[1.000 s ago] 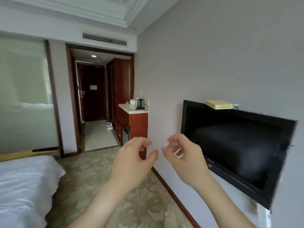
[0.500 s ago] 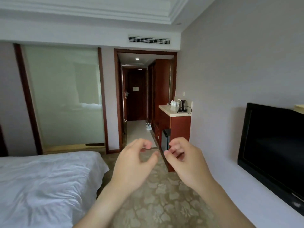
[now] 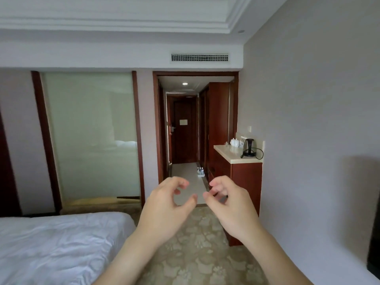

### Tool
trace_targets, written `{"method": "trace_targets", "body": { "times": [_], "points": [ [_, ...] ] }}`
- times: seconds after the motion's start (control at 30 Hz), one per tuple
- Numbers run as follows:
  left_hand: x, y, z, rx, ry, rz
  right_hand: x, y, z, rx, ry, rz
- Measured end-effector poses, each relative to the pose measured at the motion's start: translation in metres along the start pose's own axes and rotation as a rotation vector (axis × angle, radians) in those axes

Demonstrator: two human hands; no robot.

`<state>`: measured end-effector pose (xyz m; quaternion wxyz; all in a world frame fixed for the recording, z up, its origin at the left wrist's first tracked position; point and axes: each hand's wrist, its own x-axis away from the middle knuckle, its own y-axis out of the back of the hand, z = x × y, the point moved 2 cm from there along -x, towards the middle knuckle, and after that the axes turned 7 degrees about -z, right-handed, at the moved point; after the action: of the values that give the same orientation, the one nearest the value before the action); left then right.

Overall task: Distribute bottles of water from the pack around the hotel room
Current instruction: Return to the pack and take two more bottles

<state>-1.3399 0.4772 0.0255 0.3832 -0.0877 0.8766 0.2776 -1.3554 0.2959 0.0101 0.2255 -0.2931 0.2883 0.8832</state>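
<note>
The pack of water bottles [image 3: 201, 172] stands small and far off on the tiled hallway floor, against the wardrobe side. My left hand [image 3: 166, 206] and my right hand [image 3: 228, 204] are raised side by side in front of me at the middle of the view. Their fingers are loosely curled and neither hand holds anything. Both hands are far from the pack.
A bed with white sheets [image 3: 51, 247] fills the lower left. A red wooden cabinet [image 3: 244, 182] with a kettle [image 3: 248, 148] and cups stands against the right wall. A glass partition [image 3: 90, 136] is on the left. The TV edge [image 3: 374, 239] shows at far right. Patterned carpet [image 3: 197, 254] leads to the hallway.
The view has swung left and moved forward: the TV has slid almost out at the right, the bed and glass partition have come in. My hands keep the same empty pose.
</note>
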Motion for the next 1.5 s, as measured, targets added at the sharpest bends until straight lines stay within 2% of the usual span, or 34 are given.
{"method": "trace_targets", "body": {
  "times": [0.27,0.43,0.63,0.87,1.1,1.3,1.5],
  "points": [
    [-0.111,-0.073,0.121,0.098,0.036,-0.013,-0.127,-0.095,-0.072,0.040,-0.004,-0.016],
    [-0.208,-0.115,0.200,0.210,0.052,-0.010,-0.220,-0.156,-0.104,0.096,-0.013,-0.028],
    [-0.302,-0.182,0.264,0.312,0.073,0.043,-0.314,-0.201,-0.162,0.131,-0.057,-0.059],
    [-0.391,-0.293,0.340,0.301,0.109,0.077,-0.417,-0.251,-0.271,0.152,-0.078,-0.044],
    [-0.509,-0.421,0.398,0.265,0.125,0.056,-0.559,-0.287,-0.396,0.145,-0.063,-0.041],
    [-0.619,-0.491,0.449,0.217,0.112,0.018,-0.686,-0.337,-0.469,0.104,-0.072,0.003],
    [-0.709,-0.553,0.539,0.224,0.132,0.005,-0.789,-0.406,-0.536,0.103,-0.101,0.015]
  ]
}}
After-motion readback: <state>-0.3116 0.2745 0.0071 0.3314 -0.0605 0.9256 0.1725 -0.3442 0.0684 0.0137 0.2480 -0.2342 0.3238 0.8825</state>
